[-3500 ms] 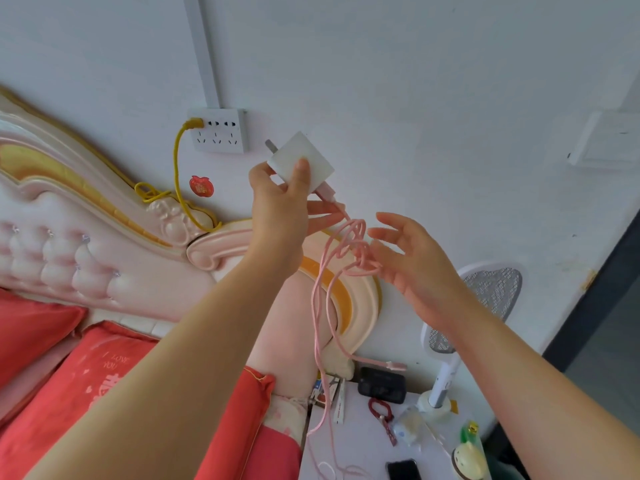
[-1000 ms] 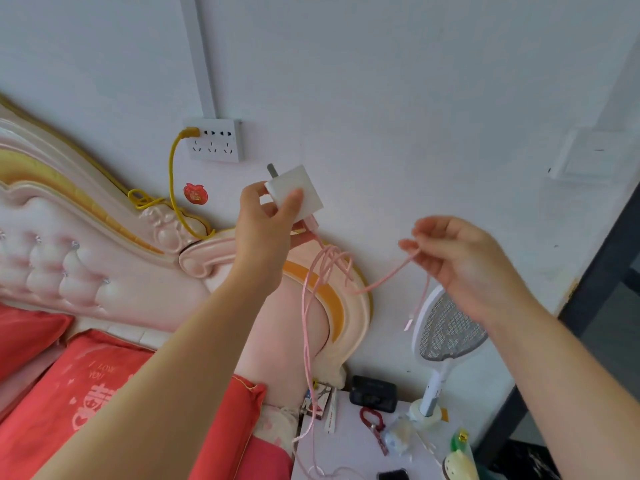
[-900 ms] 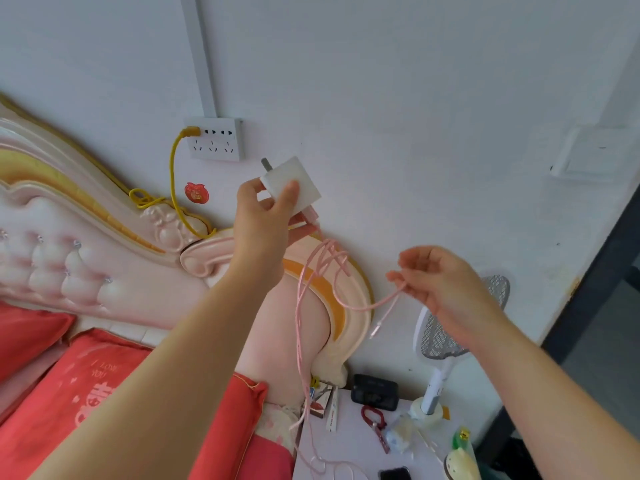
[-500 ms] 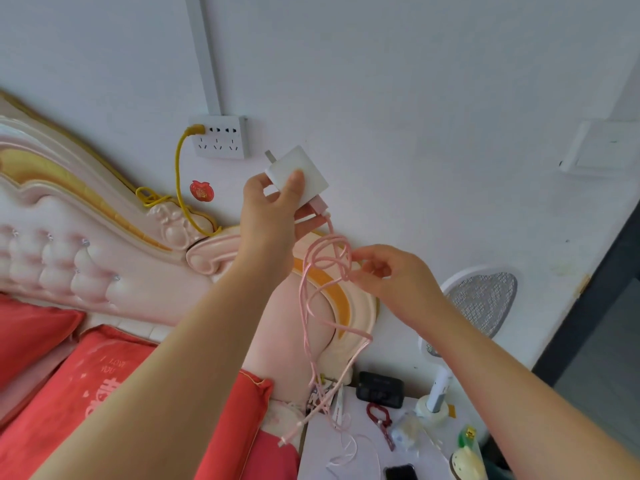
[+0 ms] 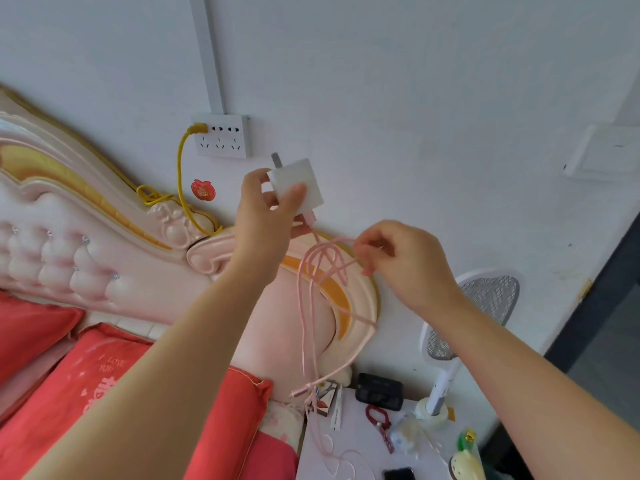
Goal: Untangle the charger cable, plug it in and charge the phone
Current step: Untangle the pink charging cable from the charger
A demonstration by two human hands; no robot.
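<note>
Here, the left hand holds a white square charger adapter just below and to the right of the white multi-outlet wall socket. The thumb and fingers are curled round the adapter's body, and its metal prongs point up toward the socket without touching it. A thin pink charging cable leaves the adapter's lower end and forms a tangle of loops further below and right of the socket. The right hand pinches one strand of that tangle between thumb and fingertips, with the other fingers curled in. From there the cable hangs down to a white bedside table far below the socket, where its loose end lies. A yellow cord is plugged into the socket's leftmost outlet. A white electric fly swatter stands well below and right of the socket.
</note>
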